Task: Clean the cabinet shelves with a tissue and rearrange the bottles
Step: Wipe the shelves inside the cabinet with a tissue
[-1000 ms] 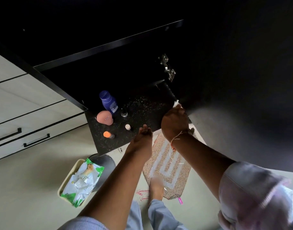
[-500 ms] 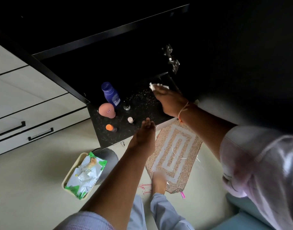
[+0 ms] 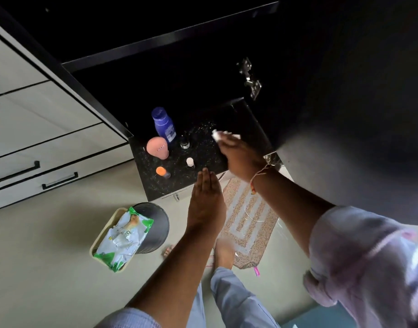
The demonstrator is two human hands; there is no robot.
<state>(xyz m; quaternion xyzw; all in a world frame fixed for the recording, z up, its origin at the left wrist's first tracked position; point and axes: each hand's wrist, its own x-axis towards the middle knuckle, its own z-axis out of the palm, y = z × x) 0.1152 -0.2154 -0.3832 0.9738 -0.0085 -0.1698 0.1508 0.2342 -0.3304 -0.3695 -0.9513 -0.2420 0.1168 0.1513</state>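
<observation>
I am watching the right hand [image 3: 241,157] gripping a white tissue [image 3: 218,134] at its fingertips and pressing it onto the dark speckled shelf [image 3: 172,189], to the right of the blue bottle [image 3: 164,125]. The hand is blurring, so I cannot read the exact finger curl. The left hand [image 3: 206,200] is hovering open, in front and to the right of that bottle. Its fingers are lying straight and together, holding nothing, tips over the shelf's front edge; I cannot tell whether they are touching. A pink egg-shaped piece [image 3: 157,147] is standing just in front of the blue bottle and a small dark bottle [image 3: 184,143] just beside it. A white-capped bottle [image 3: 190,161] and an orange-capped bottle [image 3: 162,172] are sitting further forward.
</observation>
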